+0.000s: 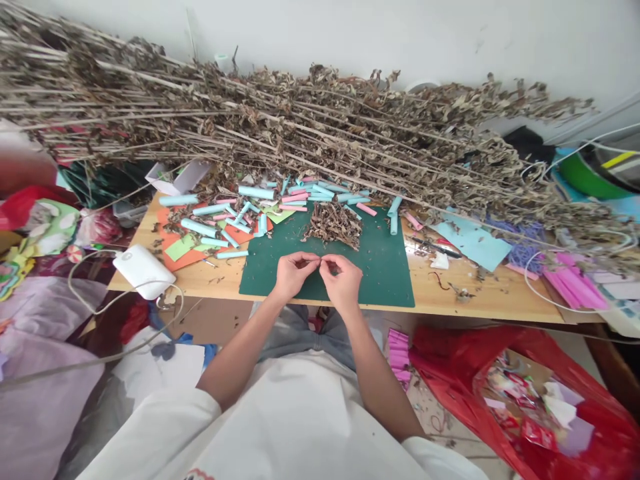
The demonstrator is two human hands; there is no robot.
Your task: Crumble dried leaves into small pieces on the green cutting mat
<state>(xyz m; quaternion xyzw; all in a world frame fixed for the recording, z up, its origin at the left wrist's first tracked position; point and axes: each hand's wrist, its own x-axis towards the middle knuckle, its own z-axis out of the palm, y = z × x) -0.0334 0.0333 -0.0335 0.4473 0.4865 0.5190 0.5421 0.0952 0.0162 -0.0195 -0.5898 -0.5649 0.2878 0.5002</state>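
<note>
My left hand (295, 273) and my right hand (343, 280) meet fingertip to fingertip over the front part of a green cutting mat (385, 273). Both are closed in a pinch; whatever lies between the fingertips is too small to make out. Just beyond them on the mat sits a heap of dried, crumpled brown leaves (334, 225). Rolled paper tubes in light blue (199, 229) and pink (367, 209) are scattered behind and to the left of the heap.
Long dried leafy stalks (280, 127) stretch across the back of the table. A white power bank (145, 271) with a cable rests at the left edge. Light blue paper (473, 239) and a black pen (445, 249) lie right. A red bag of scraps (450, 363) stands below, front right.
</note>
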